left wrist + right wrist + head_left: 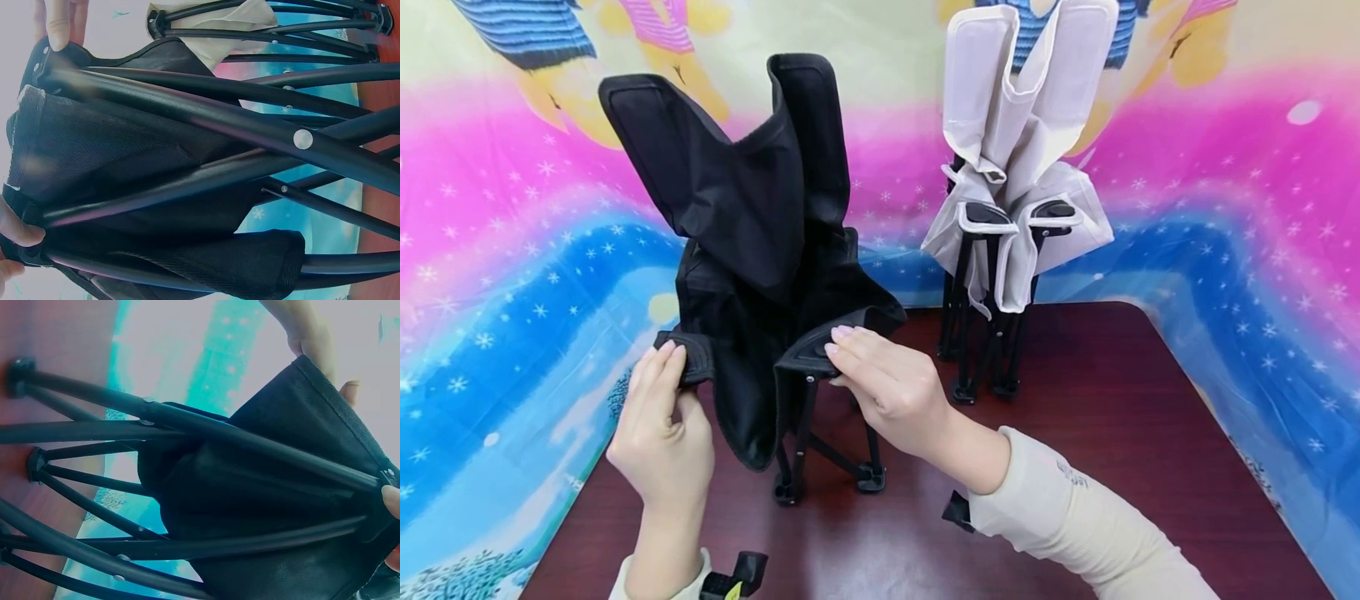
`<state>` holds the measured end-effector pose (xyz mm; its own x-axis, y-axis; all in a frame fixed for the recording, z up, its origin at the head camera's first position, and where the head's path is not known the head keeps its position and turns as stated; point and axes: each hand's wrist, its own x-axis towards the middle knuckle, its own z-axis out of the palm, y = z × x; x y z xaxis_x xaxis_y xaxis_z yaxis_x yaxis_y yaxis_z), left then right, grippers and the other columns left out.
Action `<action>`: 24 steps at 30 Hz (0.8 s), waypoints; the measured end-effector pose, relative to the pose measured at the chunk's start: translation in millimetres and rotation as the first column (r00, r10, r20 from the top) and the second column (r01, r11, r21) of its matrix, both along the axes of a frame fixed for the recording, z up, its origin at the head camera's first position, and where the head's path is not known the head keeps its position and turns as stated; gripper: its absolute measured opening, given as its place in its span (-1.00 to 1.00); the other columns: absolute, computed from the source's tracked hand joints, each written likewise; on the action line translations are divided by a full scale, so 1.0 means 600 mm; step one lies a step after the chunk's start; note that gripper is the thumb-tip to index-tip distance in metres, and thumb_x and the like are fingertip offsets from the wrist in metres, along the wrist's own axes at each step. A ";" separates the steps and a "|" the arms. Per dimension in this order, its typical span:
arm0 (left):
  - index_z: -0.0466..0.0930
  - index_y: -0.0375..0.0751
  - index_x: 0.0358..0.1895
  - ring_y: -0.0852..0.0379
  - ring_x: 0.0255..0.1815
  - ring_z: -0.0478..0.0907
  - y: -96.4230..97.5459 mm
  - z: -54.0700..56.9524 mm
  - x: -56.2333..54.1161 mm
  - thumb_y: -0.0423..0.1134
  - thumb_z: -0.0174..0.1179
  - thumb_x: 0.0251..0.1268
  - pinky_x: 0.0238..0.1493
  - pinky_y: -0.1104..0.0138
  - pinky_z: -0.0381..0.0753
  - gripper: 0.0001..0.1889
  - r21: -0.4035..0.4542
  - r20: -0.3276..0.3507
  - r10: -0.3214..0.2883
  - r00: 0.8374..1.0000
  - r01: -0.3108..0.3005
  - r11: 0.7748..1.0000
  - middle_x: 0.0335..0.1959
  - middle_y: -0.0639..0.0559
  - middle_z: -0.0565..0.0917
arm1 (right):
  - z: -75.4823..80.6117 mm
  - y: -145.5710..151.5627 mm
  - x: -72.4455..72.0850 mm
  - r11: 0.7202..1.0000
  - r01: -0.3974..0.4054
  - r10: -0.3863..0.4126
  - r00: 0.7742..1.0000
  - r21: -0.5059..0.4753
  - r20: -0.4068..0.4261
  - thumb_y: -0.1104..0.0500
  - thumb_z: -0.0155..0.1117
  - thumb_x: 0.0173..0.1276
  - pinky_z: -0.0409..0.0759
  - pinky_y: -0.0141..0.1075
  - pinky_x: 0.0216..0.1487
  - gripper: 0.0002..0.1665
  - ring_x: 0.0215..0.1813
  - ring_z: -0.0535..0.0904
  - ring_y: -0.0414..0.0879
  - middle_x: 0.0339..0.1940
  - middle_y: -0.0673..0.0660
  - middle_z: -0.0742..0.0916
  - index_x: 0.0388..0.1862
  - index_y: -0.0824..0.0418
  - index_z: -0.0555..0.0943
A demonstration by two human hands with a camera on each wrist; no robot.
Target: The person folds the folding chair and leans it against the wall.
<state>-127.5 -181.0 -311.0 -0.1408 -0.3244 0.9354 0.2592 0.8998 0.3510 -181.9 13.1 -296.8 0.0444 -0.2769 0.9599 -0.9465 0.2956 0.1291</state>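
Note:
A partly folded black camping chair (737, 208) stands on the table, its fabric seat sagging between the corners and its back panels rising behind. My left hand (662, 433) pinches the left front seat corner, thumb below and fingers on top. At the right front corner, my right hand (887, 392) grips the fabric over the leg end. The left wrist view shows the crossed black legs (206, 119) from beneath, with my left thumb (22, 228) under one corner. In the right wrist view, my right thumb (392, 501) presses near a leg's top end.
Behind and to the right, a folded white camping chair (1015, 167) with black legs stands on the dark red table (1112, 433). A colourful printed cloth (1247, 208) hangs behind and along both sides. Black straps (748, 571) sit at the sleeve cuffs.

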 end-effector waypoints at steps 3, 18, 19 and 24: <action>0.64 -0.35 -0.31 0.02 -0.11 0.51 0.001 0.001 0.000 -0.55 0.05 0.02 -0.06 0.22 0.44 -0.79 -0.001 0.000 0.000 1.000 0.000 1.000 -0.27 -0.11 0.63 | 0.001 -0.001 0.000 1.000 -0.002 0.002 1.000 0.001 -0.001 0.26 0.23 0.11 0.50 -0.23 -0.12 -0.80 -0.18 0.58 0.00 -0.31 0.26 0.66 -0.35 0.41 0.61; 0.64 -0.31 -0.28 0.06 -0.09 0.51 0.011 0.010 -0.001 -0.51 0.06 0.05 -0.24 0.04 0.49 -0.79 -0.028 0.043 -0.019 0.999 0.020 0.999 -0.24 -0.06 0.62 | 0.004 -0.004 -0.005 1.000 -0.010 0.010 1.000 0.006 -0.003 0.26 0.23 0.10 0.49 -0.24 -0.10 -0.79 -0.16 0.57 0.00 -0.28 0.27 0.65 -0.32 0.41 0.60; 0.64 -0.31 -0.28 0.05 -0.09 0.51 0.011 0.010 0.000 -0.50 0.06 0.06 -0.26 0.02 0.49 -0.79 -0.029 0.043 -0.018 0.999 0.019 0.999 -0.24 -0.06 0.62 | 0.004 -0.004 -0.005 1.000 -0.012 0.012 1.000 0.006 -0.003 0.26 0.23 0.10 0.49 -0.24 -0.10 -0.79 -0.15 0.57 0.00 -0.28 0.27 0.65 -0.32 0.41 0.60; 0.64 -0.31 -0.26 0.05 -0.09 0.50 0.014 0.011 0.001 -0.50 0.06 0.06 -0.33 -0.02 0.48 -0.80 -0.038 0.048 -0.018 0.999 0.020 0.999 -0.23 -0.07 0.62 | 0.003 -0.005 -0.006 1.000 -0.021 0.021 1.000 0.018 -0.002 0.26 0.23 0.10 0.48 -0.25 -0.10 -0.78 -0.14 0.56 0.00 -0.27 0.27 0.65 -0.31 0.41 0.60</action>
<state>-126.9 -172.5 -304.6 -0.1914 -0.2847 0.9393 0.2601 0.9081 0.3283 -185.8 10.4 -294.8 0.0521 -0.2932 0.9546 -0.9523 0.2734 0.1359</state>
